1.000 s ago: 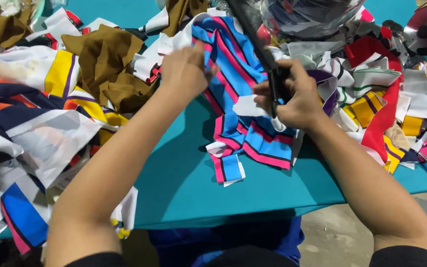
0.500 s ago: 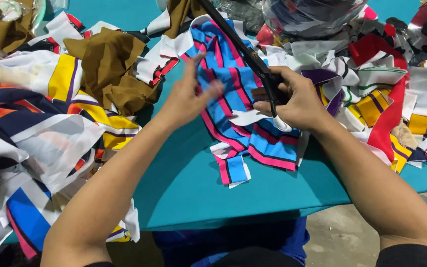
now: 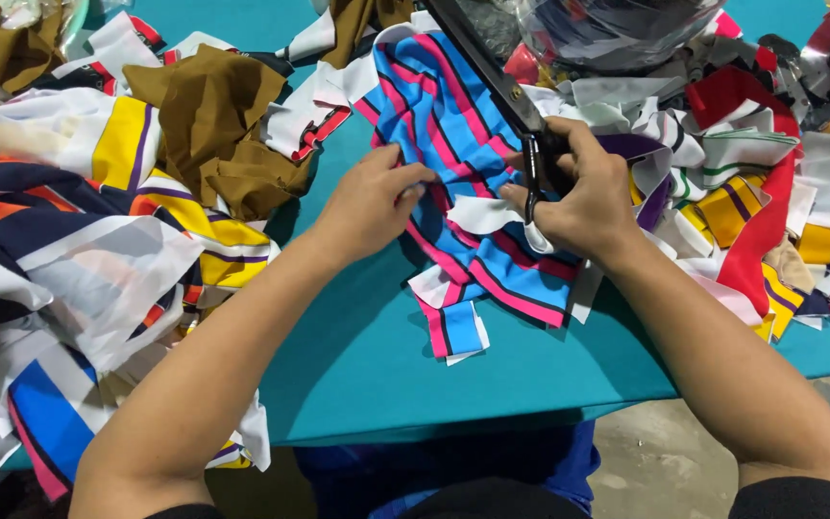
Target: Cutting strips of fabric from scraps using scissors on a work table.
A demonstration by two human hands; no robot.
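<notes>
In the head view, the right hand is closed around the black handles of a pair of large scissors, whose long dark blades point up and away from it. The left hand pinches with thumb and fingers the edge of a blue, pink and black striped fabric. This fabric lies on the teal tabletop between and under both hands. A brown cloth lies beyond the left hand, and many colourful scraps are piled just beside the right hand.
</notes>
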